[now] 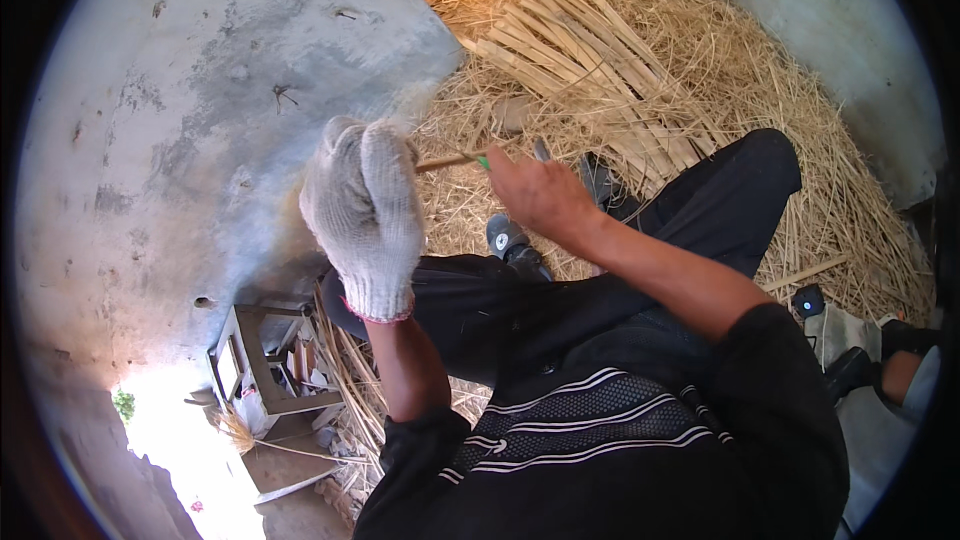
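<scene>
My left hand (pixel 365 205) wears a white knitted glove and is closed around one end of a thin brown strip (pixel 447 163) that looks like split bamboo or wood. The strip runs right to my bare right hand (pixel 542 197), whose fingers are curled closed. A small green piece (pixel 484 162) shows at the right fingertips, where the strip ends. Just above the right knuckles a grey tip (pixel 541 150) sticks out. My fingers hide what it belongs to. Both hands are raised above my bent legs (pixel 470 310) in dark trousers.
A pile of shavings (pixel 840 190) covers the floor, with a bundle of long pale strips (pixel 590 50) on it. A stained wall (pixel 200 110) rises close on the left. At lower left stands a wooden frame (pixel 285 400) with scraps inside. Another person's leg (pixel 897 377) shows far right.
</scene>
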A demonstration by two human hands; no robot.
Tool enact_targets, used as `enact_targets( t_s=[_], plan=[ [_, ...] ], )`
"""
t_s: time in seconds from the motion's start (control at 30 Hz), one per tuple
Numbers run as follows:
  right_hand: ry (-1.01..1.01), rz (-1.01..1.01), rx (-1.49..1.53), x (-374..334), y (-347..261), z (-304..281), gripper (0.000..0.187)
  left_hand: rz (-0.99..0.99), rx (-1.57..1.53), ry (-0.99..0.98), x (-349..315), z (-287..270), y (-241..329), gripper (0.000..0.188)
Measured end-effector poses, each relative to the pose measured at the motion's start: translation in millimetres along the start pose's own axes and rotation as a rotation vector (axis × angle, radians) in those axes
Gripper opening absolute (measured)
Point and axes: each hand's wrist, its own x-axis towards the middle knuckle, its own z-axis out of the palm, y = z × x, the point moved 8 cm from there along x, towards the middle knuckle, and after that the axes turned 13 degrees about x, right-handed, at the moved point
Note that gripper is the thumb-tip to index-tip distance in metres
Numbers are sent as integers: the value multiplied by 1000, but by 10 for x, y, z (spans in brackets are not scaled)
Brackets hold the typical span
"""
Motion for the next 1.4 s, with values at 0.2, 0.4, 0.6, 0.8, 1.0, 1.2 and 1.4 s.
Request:
enact_targets(
  t_s=[0.2,0.4,0.6,0.8,1.0,1.2,1.4],
  plan=[
    [249,-194,-191,58,200,34,20,113,-24,59,167,96,10,32],
    [-297,399,763,99,269,-123,36,130,-57,41,189,134,98,26],
    [-9,100,709,-265,-630,-530,26,-249,-540,-37,-51,57,-35,9],
    [36,134,693,-354,-711,-388,21,-164,-445,-12,-171,-60,-64,16],
    [43,38,555,-390,-878,-390,17,67,-236,74,-229,-212,-53,19],
    [19,43,469,-391,-874,-317,15,65,-207,46,-257,-228,-137,19],
    [-12,204,294,-447,-290,79,15,92,-184,51,-268,-285,-74,24]
  ],
)
